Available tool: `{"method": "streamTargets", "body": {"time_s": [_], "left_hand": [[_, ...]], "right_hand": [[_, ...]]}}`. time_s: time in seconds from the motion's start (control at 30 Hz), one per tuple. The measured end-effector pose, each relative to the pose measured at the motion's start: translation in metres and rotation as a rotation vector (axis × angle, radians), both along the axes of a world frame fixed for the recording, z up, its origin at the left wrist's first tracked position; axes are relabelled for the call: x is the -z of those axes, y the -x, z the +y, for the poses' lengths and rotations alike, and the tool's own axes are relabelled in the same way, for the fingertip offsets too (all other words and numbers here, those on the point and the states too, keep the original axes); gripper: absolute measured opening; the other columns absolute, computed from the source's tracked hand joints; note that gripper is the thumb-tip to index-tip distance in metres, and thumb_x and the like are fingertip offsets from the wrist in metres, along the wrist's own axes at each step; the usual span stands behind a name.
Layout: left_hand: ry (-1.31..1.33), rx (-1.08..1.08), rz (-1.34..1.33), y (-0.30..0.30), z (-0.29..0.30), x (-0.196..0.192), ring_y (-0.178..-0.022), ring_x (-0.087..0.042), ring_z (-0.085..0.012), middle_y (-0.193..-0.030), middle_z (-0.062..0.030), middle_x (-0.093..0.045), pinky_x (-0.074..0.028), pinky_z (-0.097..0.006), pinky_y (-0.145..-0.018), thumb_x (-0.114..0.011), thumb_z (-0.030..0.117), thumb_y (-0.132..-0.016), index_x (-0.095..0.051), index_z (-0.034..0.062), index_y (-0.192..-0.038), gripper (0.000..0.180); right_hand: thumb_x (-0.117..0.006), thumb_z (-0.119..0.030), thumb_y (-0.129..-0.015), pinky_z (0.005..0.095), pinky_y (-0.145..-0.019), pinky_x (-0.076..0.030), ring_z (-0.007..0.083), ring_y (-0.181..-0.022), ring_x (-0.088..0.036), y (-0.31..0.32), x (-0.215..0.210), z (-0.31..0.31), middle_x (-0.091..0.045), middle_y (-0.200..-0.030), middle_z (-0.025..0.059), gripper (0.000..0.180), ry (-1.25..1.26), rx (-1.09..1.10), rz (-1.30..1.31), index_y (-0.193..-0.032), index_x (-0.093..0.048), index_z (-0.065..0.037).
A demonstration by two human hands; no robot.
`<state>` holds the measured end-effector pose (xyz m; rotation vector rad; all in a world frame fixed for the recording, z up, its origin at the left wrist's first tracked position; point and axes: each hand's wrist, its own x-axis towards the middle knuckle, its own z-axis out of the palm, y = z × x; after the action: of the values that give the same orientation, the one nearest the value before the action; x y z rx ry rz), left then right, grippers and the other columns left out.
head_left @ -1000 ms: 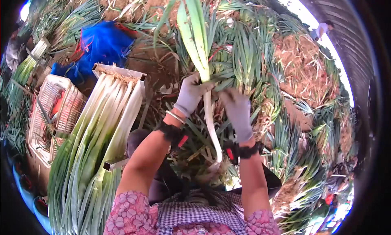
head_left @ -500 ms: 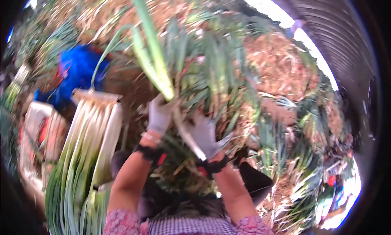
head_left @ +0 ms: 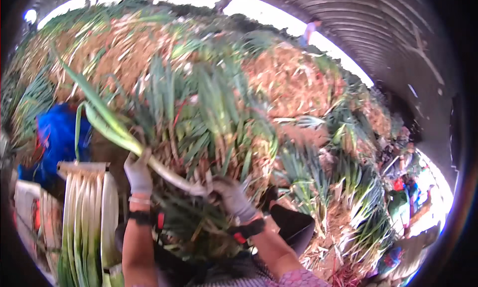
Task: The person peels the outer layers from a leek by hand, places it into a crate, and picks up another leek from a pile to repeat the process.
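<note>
Both gloved hands grip 1 leek (head_left: 149, 160) above the heap of untrimmed leeks (head_left: 209, 118): left hand (head_left: 138, 173) clenched mid-stalk, right hand (head_left: 233, 197) closed on the root end. Twisting could snap the white shaft, I reckon.

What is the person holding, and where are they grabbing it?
One leek. The left hand grips the pale stalk just below the green leaves; the right hand grips the white root end.
</note>
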<state>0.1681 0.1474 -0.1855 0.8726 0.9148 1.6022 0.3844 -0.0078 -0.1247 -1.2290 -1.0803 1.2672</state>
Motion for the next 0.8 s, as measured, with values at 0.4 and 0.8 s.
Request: {"method": "streamTargets", "body": {"time_s": [0.4,0.8], "left_hand": [[0.110,-0.018,-0.218,0.014,-0.003,-0.033,-0.068,-0.063,-0.0205,-0.080,-0.0096,-0.063,-0.051,-0.032,-0.054,-0.062,0.011,-0.088,-0.058,-0.0005,-0.102,0.019],[0.057,-0.214,-0.173,0.053,0.004,-0.041,-0.058,-0.060,-0.0206,-0.076,-0.0086,-0.059,-0.054,-0.033,-0.052,-0.067,0.007,-0.084,-0.056,-0.0036,-0.092,0.017]], "right_hand": [[-0.056,-0.018,-0.086,0.0219,-0.044,-0.041,0.0104,-0.053,-0.050,-0.104,0.031,-0.048,-0.055,-0.074,0.0024,0.023,0.072,0.327,0.110,-0.102,-0.055,-0.002],[-0.064,-0.016,-0.084,0.0266,-0.054,-0.047,0.0130,-0.060,-0.060,-0.055,0.044,-0.039,-0.065,-0.073,0.0055,0.017,-0.012,0.247,-0.631,-0.098,-0.062,-0.006]]}}
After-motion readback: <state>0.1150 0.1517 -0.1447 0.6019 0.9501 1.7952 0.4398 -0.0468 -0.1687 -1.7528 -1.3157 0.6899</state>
